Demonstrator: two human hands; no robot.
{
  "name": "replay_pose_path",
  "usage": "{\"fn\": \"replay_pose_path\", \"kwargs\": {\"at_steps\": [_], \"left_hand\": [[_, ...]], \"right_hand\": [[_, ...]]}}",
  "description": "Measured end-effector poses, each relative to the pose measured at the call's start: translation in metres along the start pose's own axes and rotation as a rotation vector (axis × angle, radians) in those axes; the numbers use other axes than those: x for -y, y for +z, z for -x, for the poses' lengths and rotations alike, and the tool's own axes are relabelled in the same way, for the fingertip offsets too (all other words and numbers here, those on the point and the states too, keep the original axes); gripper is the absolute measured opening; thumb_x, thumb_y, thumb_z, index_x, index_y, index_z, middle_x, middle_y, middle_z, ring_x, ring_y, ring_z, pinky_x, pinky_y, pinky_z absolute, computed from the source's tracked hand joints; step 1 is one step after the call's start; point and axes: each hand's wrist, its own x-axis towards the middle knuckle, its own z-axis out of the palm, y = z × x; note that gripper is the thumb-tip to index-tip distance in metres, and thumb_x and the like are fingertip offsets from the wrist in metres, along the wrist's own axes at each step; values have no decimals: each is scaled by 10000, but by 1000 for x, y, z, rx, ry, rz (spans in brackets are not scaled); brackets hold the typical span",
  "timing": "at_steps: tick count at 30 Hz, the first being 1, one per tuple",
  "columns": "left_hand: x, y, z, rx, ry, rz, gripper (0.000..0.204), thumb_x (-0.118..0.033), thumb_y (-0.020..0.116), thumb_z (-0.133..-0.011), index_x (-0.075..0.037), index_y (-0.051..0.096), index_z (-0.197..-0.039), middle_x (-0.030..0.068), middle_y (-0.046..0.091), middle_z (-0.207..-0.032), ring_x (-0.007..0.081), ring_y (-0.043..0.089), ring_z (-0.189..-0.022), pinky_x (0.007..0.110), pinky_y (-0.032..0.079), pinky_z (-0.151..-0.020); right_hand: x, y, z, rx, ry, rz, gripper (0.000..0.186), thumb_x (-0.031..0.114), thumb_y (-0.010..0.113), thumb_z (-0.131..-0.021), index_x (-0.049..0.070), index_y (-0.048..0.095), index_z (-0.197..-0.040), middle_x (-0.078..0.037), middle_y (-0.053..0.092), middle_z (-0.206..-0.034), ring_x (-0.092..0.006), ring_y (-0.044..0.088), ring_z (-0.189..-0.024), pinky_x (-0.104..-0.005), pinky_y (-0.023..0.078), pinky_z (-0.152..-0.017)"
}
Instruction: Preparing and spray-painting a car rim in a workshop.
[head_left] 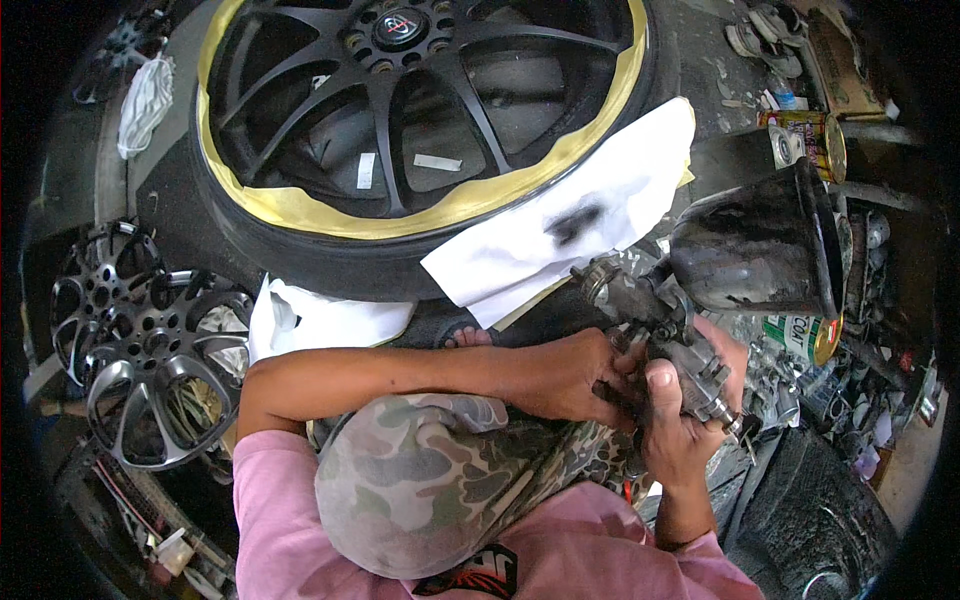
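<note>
My right hand (680, 410) is closed round a metal spray gun (625, 295), with my thumb raised along its body. The gun carries a dark, paint-stained cup (745, 245). My left hand (590, 370) has curled fingers on the gun's lower part, partly hidden. Above them, white paper (630, 190) with a dark sprayed smudge lies over the front of a black wheel rim (395, 130) in a tyre (340, 265), whose edge is masked with yellow paper tape.
Two spoked rims (155, 395) lie at the left, with a white cloth (145, 105) behind. Another white paper (330, 320) sits below the tyre, near my toes (465, 338). Cans (810, 140), sandals (755, 40) and scattered debris are at the right. A dark textured object (800, 520) sits lower right.
</note>
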Motion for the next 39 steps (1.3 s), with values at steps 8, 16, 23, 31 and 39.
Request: {"fn": "replay_pose_path", "kwargs": {"at_steps": [8,16,23,31,39], "left_hand": [[9,1,2,4,-52,72,278,-220,778,-843,18,692,-957,182,715,-921,289,710,-879,389,524,-786],[-38,-52,16,193,-249,93,255,-185,738,-887,33,728,-1018,149,754,-896,185,730,-817,317,557,-746],[-127,-140,47,-671,-235,-599,387,-295,555,-1037,62,703,-1042,121,731,-939,147,649,-822,302,526,-746],[-110,-156,17,-479,-512,-612,748,-583,424,-1029,95,738,-1001,154,732,-806,196,666,-736,298,512,-694],[-105,-156,11,-510,-451,-568,760,-603,436,-1018,88,749,-977,165,723,-783,197,664,-727,295,516,-692]], "right_hand": [[-1,3,2,38,98,-53,524,243,768,-910,-58,551,-1280,-159,623,-1182,-210,609,-1074,-355,478,-949],[4,6,-5,48,55,-35,502,177,739,-931,-59,492,-1299,-180,640,-1143,-186,667,-935,-315,529,-845],[17,9,-10,45,161,-246,505,157,709,-951,-85,439,-1303,-206,643,-1111,-192,699,-859,-305,563,-770],[21,9,-16,66,32,-95,469,120,696,-954,-86,435,-1284,-202,653,-1076,-199,701,-856,-304,569,-754],[25,9,-17,-85,156,-133,434,192,659,-977,-45,467,-1286,-136,658,-889,-191,646,-737,-297,519,-693]]}}
